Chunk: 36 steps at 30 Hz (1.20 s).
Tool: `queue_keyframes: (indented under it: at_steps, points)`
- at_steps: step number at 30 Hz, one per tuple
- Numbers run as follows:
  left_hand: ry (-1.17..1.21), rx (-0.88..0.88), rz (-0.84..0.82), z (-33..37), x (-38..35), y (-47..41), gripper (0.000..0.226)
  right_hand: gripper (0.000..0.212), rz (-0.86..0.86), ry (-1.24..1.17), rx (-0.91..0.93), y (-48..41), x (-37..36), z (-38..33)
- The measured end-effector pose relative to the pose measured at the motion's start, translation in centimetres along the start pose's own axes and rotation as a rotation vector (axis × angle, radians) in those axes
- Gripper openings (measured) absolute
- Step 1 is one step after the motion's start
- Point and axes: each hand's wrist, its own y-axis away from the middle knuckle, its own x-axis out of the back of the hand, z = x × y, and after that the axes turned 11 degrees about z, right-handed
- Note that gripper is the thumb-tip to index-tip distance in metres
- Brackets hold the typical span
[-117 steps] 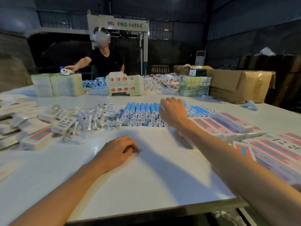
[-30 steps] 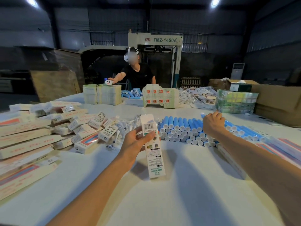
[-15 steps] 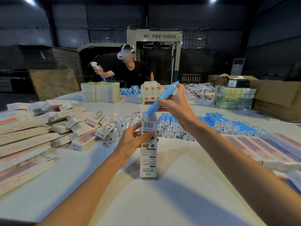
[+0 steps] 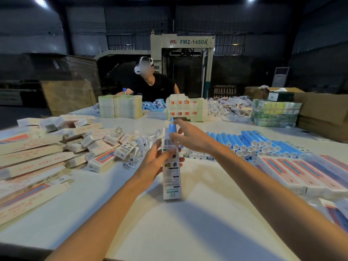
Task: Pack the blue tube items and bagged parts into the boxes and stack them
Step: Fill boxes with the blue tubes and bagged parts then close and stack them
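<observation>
A wide white table (image 4: 188, 232) carries a heap of long cream cardboard boxes (image 4: 37, 157) on the left. To the right lies a row of blue plastic tubes with white caps (image 4: 254, 142), and small clear bagged parts (image 4: 145, 142) sit behind the hands. The left hand (image 4: 158, 162) grips a tall white printed carton (image 4: 171, 178), standing upright on the table at centre. The right hand (image 4: 190, 138) pinches one blue tube (image 4: 172, 128), sunk mostly inside that carton, only its top showing.

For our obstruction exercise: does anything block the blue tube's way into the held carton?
Nothing visible: the blue plastic tube, pinched by the right hand, is partly inside the tall white carton held by the left hand.
</observation>
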Motion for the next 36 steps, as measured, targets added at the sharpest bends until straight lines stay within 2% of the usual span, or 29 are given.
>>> queue_keyframes:
  at_steps: [2,4,7,10,14,19,22,24,29,33,36]
  points:
    - [0.004,0.009,0.049,0.1,0.8,-0.3,0.045,0.058,0.013,-0.020,0.009,1.0,-0.9,0.2]
    - [-0.023,0.013,0.118,0.6,2.0,-0.7,0.040,0.062,0.134,-0.070,-0.002,2.0,-1.6,0.7]
    - [-0.109,-0.023,0.245,1.6,4.8,-1.3,0.031,0.050,0.325,-0.167,-0.081,2.8,-2.9,2.2]
    - [-0.110,-0.079,0.355,1.5,7.5,-1.1,0.029,0.035,0.314,-0.119,-0.132,3.0,-4.8,3.9]
    - [-0.041,-0.089,0.463,0.4,8.7,0.0,0.042,0.027,0.225,0.065,-0.057,2.2,-8.2,5.2]
    - [-0.027,-0.076,0.452,-0.1,8.5,0.1,0.049,0.026,0.175,0.386,0.093,-0.4,-12.1,5.4]
    - [0.004,-0.067,0.438,-0.1,8.3,0.1,0.047,0.036,0.101,0.522,0.120,-1.7,-13.5,5.4]
    - [0.012,-0.074,0.414,0.0,8.2,0.1,0.042,0.035,0.055,0.605,0.096,-2.0,-14.1,5.6]
    - [0.016,-0.066,0.366,0.1,7.9,0.2,0.047,0.047,0.074,0.667,0.061,-1.8,-14.6,5.1]
    - [0.024,-0.053,0.320,0.2,7.6,0.3,0.052,0.042,0.090,0.727,0.065,-1.0,-13.2,4.0]
    - [0.057,-0.035,0.310,0.1,7.4,0.3,0.053,0.037,0.167,0.708,0.075,0.7,-11.0,3.8]
